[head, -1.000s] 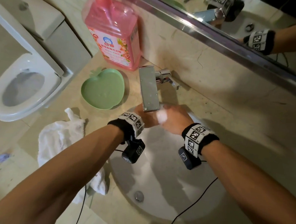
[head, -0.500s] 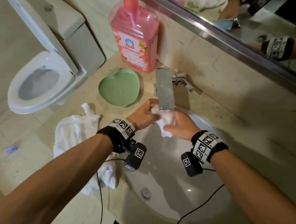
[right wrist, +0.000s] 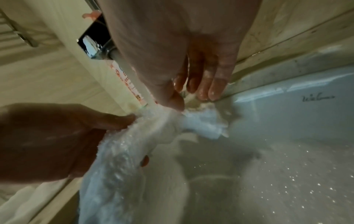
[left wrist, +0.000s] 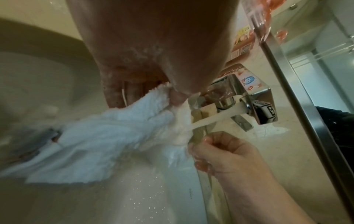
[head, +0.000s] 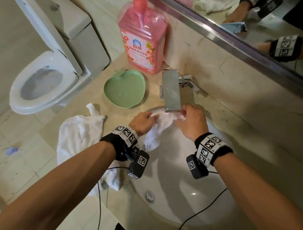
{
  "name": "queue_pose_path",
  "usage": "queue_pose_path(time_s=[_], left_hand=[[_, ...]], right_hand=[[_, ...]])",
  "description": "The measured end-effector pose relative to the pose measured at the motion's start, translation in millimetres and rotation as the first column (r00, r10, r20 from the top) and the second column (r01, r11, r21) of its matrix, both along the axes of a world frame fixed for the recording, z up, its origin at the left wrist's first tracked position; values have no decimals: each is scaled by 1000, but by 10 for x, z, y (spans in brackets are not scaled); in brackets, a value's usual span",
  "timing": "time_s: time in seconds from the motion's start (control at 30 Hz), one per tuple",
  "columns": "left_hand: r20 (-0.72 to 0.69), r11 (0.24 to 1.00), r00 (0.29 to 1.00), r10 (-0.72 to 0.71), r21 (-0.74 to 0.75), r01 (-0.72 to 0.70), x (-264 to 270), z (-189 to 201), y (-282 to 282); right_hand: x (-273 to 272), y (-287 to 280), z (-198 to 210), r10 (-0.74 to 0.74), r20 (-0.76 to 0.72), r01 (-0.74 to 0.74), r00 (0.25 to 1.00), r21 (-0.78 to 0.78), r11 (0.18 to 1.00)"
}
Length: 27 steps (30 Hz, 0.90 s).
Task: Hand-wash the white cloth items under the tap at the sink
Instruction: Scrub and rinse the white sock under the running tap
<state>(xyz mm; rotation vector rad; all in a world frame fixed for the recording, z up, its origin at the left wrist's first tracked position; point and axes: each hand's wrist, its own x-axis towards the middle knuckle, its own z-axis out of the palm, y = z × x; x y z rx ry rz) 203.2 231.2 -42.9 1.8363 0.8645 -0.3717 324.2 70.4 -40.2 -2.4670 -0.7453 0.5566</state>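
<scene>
Left hand (head: 141, 121) and right hand (head: 191, 124) pinching fluffy wet white cloth (head: 161, 126) (terry-like), under boxy chrome tap (head: 171, 90)

white cloth (head: 161, 126), pink bottle (head: 143, 42), green dish (head: 124, 87).

**Wet white cloth under the tap**

A small white cloth (head: 161, 123) is hanging stretched beneath the chrome tap (head: 171, 91), soaking under running water above the white sink (head: 186, 198). A second white cloth (head: 79, 136) is lying crumpled on the counter beside the basin.
</scene>
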Motion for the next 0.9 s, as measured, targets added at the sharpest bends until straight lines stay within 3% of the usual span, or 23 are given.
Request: queue_pose_path(time_s=[0.07, 0.17, 0.3, 0.37, 0.63, 0.8, 0.9], left_hand=[[4, 1000, 1000, 17, -10, -17, 12, -7, -36], [49, 988, 997, 67, -141, -60, 46, -31, -110], [57, 900, 969, 239, -387, -200, 105, -27, -158], [60, 873, 956, 288, -427, -236, 111, -38, -145], [165, 951, 943, 287, -168, -260, 17, -54, -49], [220, 976, 957, 187, 67, -207, -91, 7, -21], [202, 967, 954, 221, 81, -241, -148, 20, 14]], right_hand=[[-18, -20, -9, 10, -93, -19, 996, -94, 995], [-83, -19, -61, -6, -401, -68, 916, -170, 983], [-154, -46, -184, -89, -524, 97, 847, -13, 995], [-131, -51, -206, -128, -592, 206, 796, 66, 976], [-37, -24, -139, -293, -634, 455, 716, 104, 884], [-43, -18, -51, -210, -690, 448, 692, 183, 875], [-82, -32, -43, -185, -661, 423, 728, 219, 879]])
